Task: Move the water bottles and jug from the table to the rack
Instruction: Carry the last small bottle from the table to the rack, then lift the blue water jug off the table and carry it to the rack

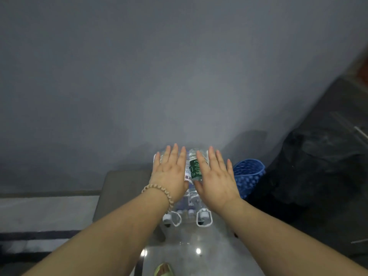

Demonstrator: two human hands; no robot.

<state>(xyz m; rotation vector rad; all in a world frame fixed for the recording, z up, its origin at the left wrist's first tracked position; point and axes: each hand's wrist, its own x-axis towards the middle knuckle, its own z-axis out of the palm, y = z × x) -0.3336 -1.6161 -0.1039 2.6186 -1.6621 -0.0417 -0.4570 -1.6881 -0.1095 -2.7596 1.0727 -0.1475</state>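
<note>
Holding my left hand [171, 172] and right hand [216, 176] spread flat over the green-labelled clear plastic bottle [194, 167], I'm likely steadying it on the white wire rack [204, 226].

Apparently flat: left grip [171, 174], right grip [216, 178]

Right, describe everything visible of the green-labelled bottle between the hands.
The green-labelled bottle is clear ribbed plastic with a dark green, white-printed band round its middle. It seems to lie on its side atop other bottles in the white rack, pointing away from the camera. It shows between the flat left hand and right hand, whose forefinger and thumb cover its right edge. Its cap is hidden.
</note>
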